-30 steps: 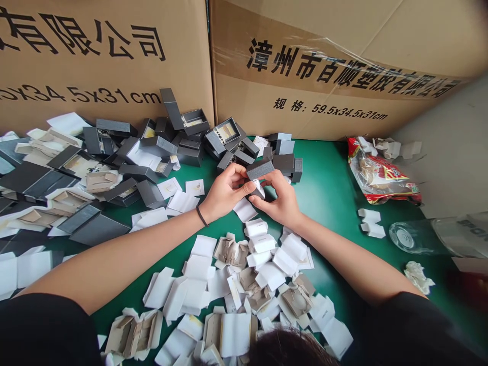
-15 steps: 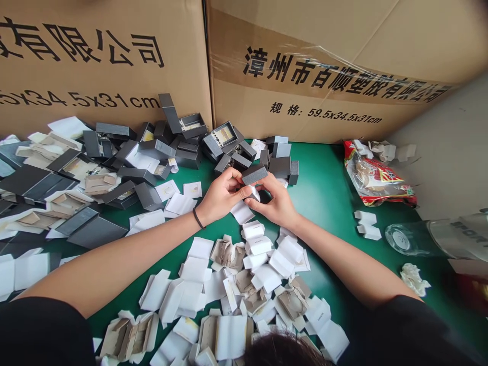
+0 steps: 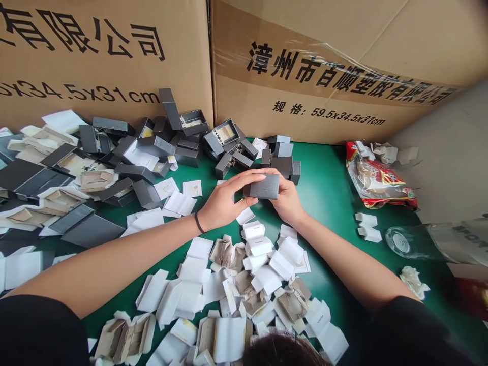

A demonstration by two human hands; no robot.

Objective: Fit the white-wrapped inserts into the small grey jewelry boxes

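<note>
Over the table, a small dark grey hinged box is held between my two hands, its flat top facing me and looking closed. My left hand grips its left side, fingers along the top edge and thumb below. On the right, my right hand wraps round the box from behind, with part of its fingers hidden. Behind my hands lie similar grey boxes, some of them standing open with hinges showing. Folded white card inserts are scattered just in front of my hands.
Two large cardboard cartons stand along the back of the green table. A heap of grey boxes and inserts covers the left. At right are a red snack bag, a clear cup and crumpled paper.
The white piece at my fingers is no longer visible, and the grey box now looks closed. My left fingers have stretched over it, and both hands have lowered slightly.
</note>
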